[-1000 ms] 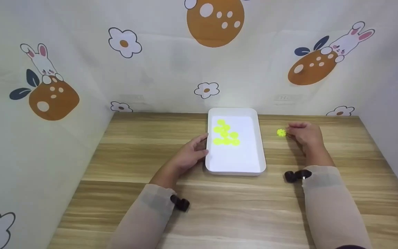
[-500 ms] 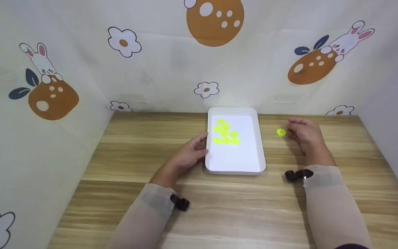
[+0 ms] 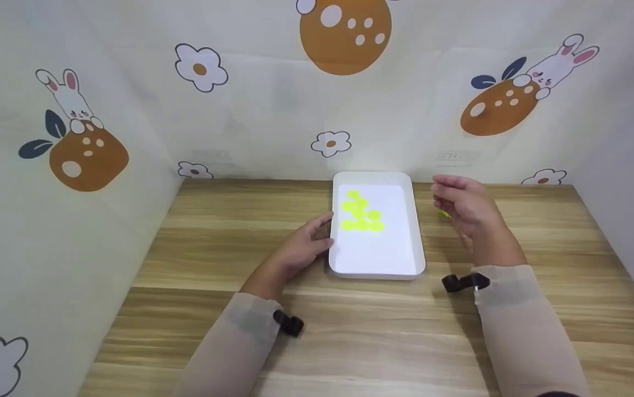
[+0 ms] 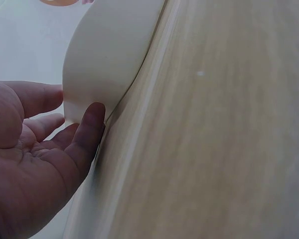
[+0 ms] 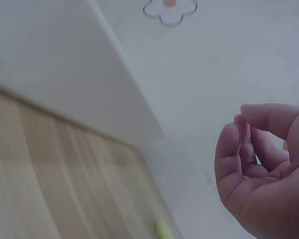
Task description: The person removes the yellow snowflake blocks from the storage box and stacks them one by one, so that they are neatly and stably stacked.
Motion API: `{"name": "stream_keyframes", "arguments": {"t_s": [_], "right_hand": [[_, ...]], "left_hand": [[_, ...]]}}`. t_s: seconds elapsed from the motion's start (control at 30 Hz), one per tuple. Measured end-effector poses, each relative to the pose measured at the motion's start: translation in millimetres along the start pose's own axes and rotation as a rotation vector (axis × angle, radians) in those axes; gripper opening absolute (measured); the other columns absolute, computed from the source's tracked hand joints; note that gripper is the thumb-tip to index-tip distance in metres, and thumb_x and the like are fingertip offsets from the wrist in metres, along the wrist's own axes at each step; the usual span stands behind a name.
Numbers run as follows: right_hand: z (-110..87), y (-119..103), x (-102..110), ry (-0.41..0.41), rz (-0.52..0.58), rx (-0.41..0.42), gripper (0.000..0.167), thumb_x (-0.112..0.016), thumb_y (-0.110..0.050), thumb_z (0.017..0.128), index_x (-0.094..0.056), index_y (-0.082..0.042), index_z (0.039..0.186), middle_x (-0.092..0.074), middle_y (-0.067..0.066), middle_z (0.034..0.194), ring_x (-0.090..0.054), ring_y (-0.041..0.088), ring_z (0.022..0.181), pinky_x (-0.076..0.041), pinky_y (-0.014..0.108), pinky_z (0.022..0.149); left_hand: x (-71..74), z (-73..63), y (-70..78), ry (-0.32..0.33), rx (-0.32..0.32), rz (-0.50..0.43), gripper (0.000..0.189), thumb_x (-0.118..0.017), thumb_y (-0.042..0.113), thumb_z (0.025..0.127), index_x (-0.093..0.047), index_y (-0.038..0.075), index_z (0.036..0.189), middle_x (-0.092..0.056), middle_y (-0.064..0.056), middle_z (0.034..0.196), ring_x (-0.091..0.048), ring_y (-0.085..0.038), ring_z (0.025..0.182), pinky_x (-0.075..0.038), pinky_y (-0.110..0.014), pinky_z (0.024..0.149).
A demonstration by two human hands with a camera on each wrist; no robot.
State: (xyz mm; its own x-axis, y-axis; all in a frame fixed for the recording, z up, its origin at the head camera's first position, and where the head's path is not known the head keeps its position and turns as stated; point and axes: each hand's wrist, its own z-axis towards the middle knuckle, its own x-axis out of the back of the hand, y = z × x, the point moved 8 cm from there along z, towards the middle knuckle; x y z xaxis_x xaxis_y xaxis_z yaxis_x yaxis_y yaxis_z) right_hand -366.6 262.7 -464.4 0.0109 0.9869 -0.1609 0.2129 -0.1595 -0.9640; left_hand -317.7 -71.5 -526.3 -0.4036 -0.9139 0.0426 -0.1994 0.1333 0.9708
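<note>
My left hand (image 3: 306, 248) rests against the left side of a white tray (image 3: 377, 264), thumb and fingers spread along its outer wall. Close up in the left wrist view, fingertips (image 4: 93, 114) touch the pale tray wall (image 4: 114, 50). Inside the tray lie several bright yellow round pieces (image 3: 358, 213), some overlapping. My right hand (image 3: 463, 204) is raised off the tray's right side, its fingers bent and thumb tip close to a fingertip; I cannot tell whether something small is between them. Below it, a yellow flower-shaped piece (image 3: 444, 213) lies on the table, mostly hidden by the hand.
A wood-grain table (image 3: 383, 331) carries the tray near its back edge. Patterned cloth walls (image 3: 262, 110) with rabbits, oranges and flowers enclose it at the back and sides. A dark wrist device (image 3: 289, 323) sits at each sleeve cuff.
My right hand has risen and moved left toward the tray, from beside the yellow flower-shaped piece to above it, now covering most of it. My left hand and the tray stay put.
</note>
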Motion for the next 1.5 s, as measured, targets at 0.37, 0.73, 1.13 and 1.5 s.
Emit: {"name": "stream_keyframes", "arguments": {"t_s": [0.37,0.73,1.13,1.5], "right_hand": [[3.7,-11,-68,-0.169,-0.134,0.009,0.024,-0.076,-0.015,0.1,-0.074,-0.011,0.124,-0.076,-0.005,0.098,-0.072,0.013,0.09,-0.065,0.023,0.086],[41.3,8,-98,-0.22,-0.293,-0.111,0.032,-0.072,-0.006,0.1,-0.07,-0.005,0.133,-0.075,-0.002,0.106,-0.071,0.014,0.096,-0.064,0.027,0.096],[65.9,41,-101,-0.229,-0.54,-0.22,0.046,-0.068,0.005,0.097,-0.066,-0.004,0.142,-0.067,0.012,0.136,-0.062,0.02,0.112,-0.056,0.033,0.106],[69.0,53,-97,-0.224,-0.688,-0.25,0.042,-0.068,0.009,0.094,-0.075,-0.013,0.129,-0.068,0.009,0.13,-0.058,0.024,0.112,-0.053,0.028,0.093]], "left_hand": [[-1.0,1.2,-0.6,-0.013,-0.019,-0.025,0.069,-0.054,0.0,0.107,-0.028,0.009,0.17,-0.034,-0.016,0.175,-0.04,-0.033,0.16,-0.04,-0.048,0.129],[-0.1,0.2,2.5,-0.004,-0.029,0.004,0.068,-0.057,0.001,0.106,-0.03,0.009,0.169,-0.037,-0.021,0.172,-0.046,-0.037,0.155,-0.045,-0.048,0.126],[-0.6,-1.8,2.3,-0.004,-0.003,0.029,0.068,-0.057,0.004,0.107,-0.032,0.015,0.169,-0.034,-0.013,0.176,-0.042,-0.034,0.159,-0.041,-0.048,0.129],[-0.3,-1.1,0.1,0.0,0.029,0.006,0.067,-0.056,0.005,0.108,-0.031,0.017,0.17,-0.032,-0.011,0.177,-0.038,-0.03,0.161,-0.039,-0.046,0.13]]}}
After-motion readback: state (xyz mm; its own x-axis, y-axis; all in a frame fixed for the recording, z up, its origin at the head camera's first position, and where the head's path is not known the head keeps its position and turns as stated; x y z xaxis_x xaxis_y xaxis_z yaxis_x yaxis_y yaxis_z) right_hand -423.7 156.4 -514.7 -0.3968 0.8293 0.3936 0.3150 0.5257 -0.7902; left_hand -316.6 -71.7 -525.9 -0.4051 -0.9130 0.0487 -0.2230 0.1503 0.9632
